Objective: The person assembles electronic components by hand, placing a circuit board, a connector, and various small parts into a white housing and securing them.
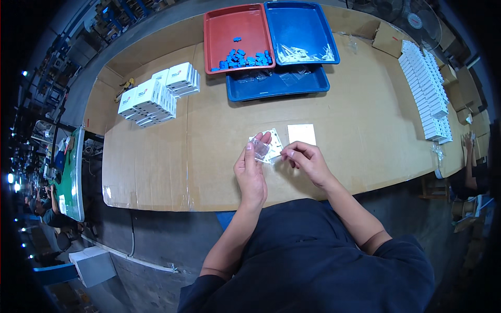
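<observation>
My left hand (251, 175) is closed on a small clear plastic bag (261, 149), with the thumb over it and the fingers behind. Just beyond the bag, a white plastic piece with dark slots (274, 141) is partly covered by bag and fingers; I cannot tell if it is held or lies on the table. My right hand (307, 163) is pinched close to the right edge of that piece. What its fingertips hold, if anything, is too small to make out. A flat white square piece (301, 134) lies on the table just past my right hand.
A red tray (237, 31) holds blue parts, and a blue tray (300, 28) holds white sticks. Both overlap a lower blue tray (279, 92) with clear bags. White boxes (148, 101) are stacked left; more white units (425, 94) line the right. People work at both sides.
</observation>
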Motion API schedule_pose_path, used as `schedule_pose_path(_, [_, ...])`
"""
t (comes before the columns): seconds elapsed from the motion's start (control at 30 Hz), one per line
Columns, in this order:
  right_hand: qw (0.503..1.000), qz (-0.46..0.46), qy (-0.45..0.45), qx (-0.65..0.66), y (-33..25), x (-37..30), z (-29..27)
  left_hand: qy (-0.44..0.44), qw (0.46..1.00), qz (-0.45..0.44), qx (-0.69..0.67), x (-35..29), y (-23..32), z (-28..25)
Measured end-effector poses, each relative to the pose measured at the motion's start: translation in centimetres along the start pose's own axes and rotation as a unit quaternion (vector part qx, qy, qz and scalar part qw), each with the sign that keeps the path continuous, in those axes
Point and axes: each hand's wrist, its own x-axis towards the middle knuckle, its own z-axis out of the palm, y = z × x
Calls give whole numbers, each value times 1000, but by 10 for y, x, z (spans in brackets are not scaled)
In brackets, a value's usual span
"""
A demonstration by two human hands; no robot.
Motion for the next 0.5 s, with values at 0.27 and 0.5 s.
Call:
schedule_pose_path(0.27, [992, 15, -12, 121, 1, 5, 30, -6, 997, 8, 77, -8, -12, -5])
schedule_pose_path(0.5, [937, 86, -23, 337, 9, 6, 10, -136, 987, 60, 62, -3, -6, -2])
